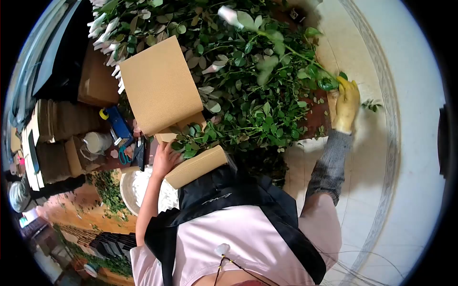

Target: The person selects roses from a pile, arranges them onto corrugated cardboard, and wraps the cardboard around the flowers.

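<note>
A long-stemmed flower (275, 39) runs from the right hand (347, 97) forward and to the left, its white-covered bud (230, 16) farthest from the glove. Its long axis slants across and above the heaped leafy stems (257, 105), with the bud ahead of both hands. The right hand is the nearer one and grasps the stem, its yellow-gloved fingers closed round it; the left is well apart from the flower.

The right arm reaches far out to the side, elbow away from the body, a grey sleeve (329, 159) over the forearm. The left arm stretches forward, and the bare left hand (166, 159) is at the cardboard (162, 86), between its large raised flap and the smaller folded one nearer the body. Leaves (193, 142) lie just right of that hand; its fingertips are partly hidden, so whether it grips cannot be told.

Just left of the left hand are scissors (125, 156) and, a little farther forward, a blue tool (118, 123); nearer the body stands a round basket (126, 190) of white things
</note>
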`<state>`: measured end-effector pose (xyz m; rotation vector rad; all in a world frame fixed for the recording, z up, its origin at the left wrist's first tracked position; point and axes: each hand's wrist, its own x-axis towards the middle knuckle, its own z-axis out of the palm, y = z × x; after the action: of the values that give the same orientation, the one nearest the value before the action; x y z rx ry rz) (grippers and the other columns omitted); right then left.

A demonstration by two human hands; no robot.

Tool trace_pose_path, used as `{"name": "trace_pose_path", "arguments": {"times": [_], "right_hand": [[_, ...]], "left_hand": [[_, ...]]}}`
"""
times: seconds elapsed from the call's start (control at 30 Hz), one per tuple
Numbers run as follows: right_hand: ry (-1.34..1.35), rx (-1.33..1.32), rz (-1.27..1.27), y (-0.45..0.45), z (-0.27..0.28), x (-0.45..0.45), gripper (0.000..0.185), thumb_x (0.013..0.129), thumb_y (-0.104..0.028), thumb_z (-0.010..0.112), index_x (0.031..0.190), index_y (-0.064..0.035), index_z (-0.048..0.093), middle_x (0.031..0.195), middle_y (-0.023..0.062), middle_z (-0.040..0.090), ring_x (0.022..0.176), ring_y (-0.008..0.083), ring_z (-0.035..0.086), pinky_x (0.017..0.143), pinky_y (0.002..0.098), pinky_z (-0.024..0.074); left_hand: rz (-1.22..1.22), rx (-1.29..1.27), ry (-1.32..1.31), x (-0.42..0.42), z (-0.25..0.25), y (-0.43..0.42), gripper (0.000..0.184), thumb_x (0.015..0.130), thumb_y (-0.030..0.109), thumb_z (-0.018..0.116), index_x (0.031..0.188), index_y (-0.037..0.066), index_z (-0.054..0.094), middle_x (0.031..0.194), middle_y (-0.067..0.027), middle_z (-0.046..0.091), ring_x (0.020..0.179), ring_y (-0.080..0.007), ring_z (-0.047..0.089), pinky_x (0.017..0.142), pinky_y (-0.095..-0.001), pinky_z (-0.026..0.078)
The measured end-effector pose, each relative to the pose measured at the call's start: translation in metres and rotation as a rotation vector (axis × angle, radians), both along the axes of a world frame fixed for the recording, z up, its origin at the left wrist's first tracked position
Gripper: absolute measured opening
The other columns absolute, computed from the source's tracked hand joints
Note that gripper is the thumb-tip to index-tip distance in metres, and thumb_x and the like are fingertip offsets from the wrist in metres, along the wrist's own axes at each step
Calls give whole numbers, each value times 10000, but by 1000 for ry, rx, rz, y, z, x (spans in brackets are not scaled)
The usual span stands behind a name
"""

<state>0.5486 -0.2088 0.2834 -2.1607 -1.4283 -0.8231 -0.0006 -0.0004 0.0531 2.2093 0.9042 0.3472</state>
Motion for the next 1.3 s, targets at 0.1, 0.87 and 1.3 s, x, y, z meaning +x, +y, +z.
{"name": "trace_pose_path", "arguments": {"times": [0.1,0.87,1.3], "right_hand": [[176,74,37,-2,2,-47,271,868,44,606,1101,-65,693,1021,117,705,1026,326,629,1075,451,414],[583,-713,249,17,-246,-123,258,848,-116,677,1104,-95,684,1132,102,686,1106,289,627,1002,413,476],[136,43,48,243,-95,-19,426,895,-118,622,1319,-147,596,1409,123,550,1271,311,530,1086,435,402]], "left_hand": [[25,-6,-5,-2,-2,-1,624,783,100,761,1356,49,520,1194,-205,551,1073,-418,551,907,-450,481],[-96,316,248,-1,9,7,453,742,312,798,1134,119,680,1369,-167,482,1273,-382,442,1076,-491,360],[-94,322,234,7,13,7,467,688,219,838,1109,68,705,1387,-165,458,1200,-399,444,1036,-485,415]]}}
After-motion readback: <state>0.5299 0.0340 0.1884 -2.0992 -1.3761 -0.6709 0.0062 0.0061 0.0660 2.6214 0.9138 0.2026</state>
